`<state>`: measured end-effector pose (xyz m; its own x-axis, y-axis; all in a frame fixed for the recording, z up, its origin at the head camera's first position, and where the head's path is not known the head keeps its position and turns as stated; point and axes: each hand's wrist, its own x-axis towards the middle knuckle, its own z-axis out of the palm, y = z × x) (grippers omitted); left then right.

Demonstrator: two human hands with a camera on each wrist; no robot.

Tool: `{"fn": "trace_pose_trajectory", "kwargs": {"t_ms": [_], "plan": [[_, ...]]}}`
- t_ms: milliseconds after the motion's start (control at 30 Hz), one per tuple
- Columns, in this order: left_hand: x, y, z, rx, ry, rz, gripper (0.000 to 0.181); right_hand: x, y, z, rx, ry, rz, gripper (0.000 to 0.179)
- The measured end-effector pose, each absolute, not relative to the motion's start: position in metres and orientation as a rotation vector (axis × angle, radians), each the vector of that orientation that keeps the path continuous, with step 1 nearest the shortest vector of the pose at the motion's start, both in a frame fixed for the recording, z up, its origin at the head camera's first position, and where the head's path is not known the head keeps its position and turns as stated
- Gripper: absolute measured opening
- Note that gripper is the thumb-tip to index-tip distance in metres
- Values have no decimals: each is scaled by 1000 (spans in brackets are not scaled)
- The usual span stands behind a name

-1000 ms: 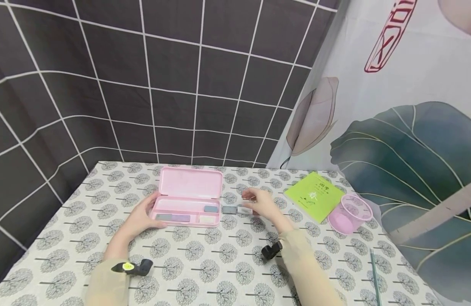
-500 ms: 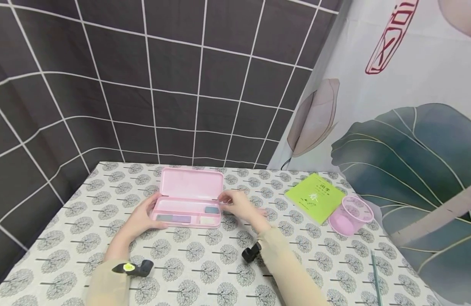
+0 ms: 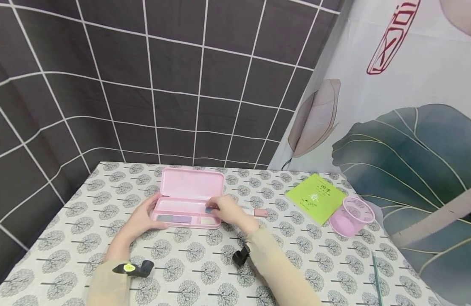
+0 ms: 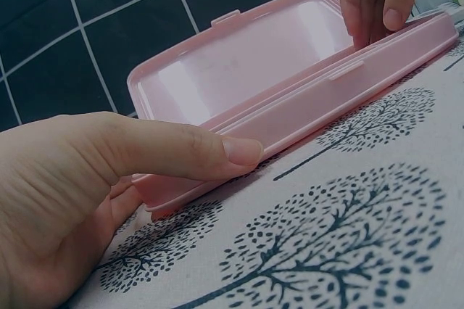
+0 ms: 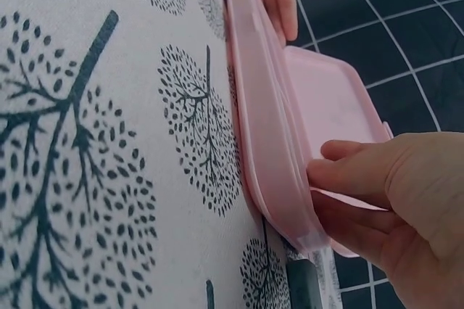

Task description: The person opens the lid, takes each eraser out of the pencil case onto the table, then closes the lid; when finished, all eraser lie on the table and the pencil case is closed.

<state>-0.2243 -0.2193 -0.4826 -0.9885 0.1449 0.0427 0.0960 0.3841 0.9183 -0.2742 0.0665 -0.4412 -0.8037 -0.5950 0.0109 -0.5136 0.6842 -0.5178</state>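
A pink pencil case (image 3: 189, 226) lies with its lid (image 3: 192, 182) raised. My left hand (image 3: 140, 216) grips its left end, thumb along the front wall, as the left wrist view also shows. Over the right end, my right hand (image 3: 227, 209) reaches into the back compartment. Its thumb and fingers pinch a small blue-grey block (image 3: 208, 210), mostly covered by the hand; the fingertips are hidden behind the wall in the right wrist view. A greyish block (image 3: 165, 218), a purple block (image 3: 181, 219) and a pale block (image 3: 207, 221) sit in the front compartments.
Right of the case, a pink block (image 3: 260, 212) and a whitish piece show past my right wrist. A grey block (image 5: 304, 283) lies beside the case end. Farther right are a green book (image 3: 315, 196), a pink mesh cup (image 3: 351, 216) and a thin greenish stick (image 3: 376, 276).
My right hand has moved left from the loose blocks beside the case, over its right end and down onto the blue-grey block inside. My left hand keeps its grip on the case.
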Motion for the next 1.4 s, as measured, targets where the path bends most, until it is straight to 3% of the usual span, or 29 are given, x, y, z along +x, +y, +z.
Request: {"fn": "trace_pose_trajectory", "kwargs": {"t_ms": [1400], "plan": [[-223, -218, -482, 210, 2576, 1708, 117, -275, 63, -439, -961, 2775, -632, 33]]}}
